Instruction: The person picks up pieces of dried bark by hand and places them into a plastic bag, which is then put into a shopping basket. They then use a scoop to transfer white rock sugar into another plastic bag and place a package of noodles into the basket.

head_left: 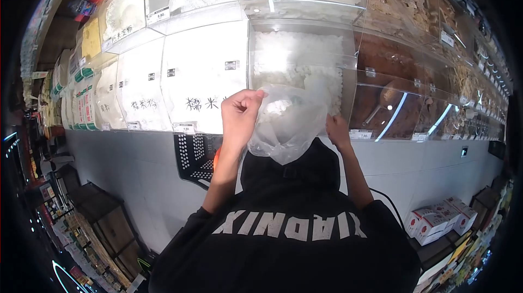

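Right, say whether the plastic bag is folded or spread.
Spread: the bag billows wide, pinched by the left hand, the right hand beside it.

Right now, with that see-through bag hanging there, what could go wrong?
The clear bag could slip, because the left hand seems to pinch just its edge, and the right hand's hold is hard to see. It looks thin too, so it might tear if it snags on the edge of the bin. And its mouth is beside the white pieces, so some might miss it and land on the floor.
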`<move>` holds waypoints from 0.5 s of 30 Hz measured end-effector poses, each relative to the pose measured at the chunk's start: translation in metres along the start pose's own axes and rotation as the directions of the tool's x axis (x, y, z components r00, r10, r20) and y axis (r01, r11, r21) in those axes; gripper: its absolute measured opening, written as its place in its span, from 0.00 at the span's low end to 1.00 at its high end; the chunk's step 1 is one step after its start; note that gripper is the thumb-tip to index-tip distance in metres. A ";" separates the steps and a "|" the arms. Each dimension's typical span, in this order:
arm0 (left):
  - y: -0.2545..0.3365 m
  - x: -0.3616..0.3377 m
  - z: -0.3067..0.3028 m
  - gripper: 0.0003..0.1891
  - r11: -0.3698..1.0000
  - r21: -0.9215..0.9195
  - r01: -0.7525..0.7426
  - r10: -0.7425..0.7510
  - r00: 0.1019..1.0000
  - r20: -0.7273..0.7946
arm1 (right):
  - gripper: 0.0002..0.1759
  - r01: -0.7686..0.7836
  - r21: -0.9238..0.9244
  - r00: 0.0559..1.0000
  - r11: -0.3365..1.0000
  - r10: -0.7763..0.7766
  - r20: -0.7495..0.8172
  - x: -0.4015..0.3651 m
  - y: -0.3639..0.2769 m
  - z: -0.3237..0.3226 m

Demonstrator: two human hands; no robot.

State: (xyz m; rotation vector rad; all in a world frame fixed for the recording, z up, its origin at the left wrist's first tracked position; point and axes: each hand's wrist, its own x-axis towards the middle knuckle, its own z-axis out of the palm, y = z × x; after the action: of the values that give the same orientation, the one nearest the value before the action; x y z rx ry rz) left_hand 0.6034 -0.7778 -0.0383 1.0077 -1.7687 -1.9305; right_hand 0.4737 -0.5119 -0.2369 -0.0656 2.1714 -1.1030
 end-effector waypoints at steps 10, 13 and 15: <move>0.004 0.015 -0.001 0.09 0.999 0.034 -0.027 0.026 1.000 0.007 | 0.24 -0.007 0.119 0.999 0.993 0.013 -0.050 -0.090 -0.040 -0.053; 0.003 0.016 0.000 0.09 1.000 -0.007 -0.009 0.009 1.000 0.020 | 0.21 0.012 0.187 1.000 0.982 -0.008 -0.024 -0.109 -0.073 -0.071; 0.000 0.017 0.002 0.09 0.999 -0.029 -0.013 0.014 0.999 0.030 | 0.20 -0.003 0.270 1.000 0.963 -0.001 0.012 -0.120 -0.096 -0.080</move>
State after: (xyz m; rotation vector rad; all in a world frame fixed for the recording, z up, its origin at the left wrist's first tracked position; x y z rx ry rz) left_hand 0.5901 -0.7880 -0.0428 0.9596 -1.7539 -1.9675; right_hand 0.4933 -0.4778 -0.0678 0.0512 1.9902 -1.3840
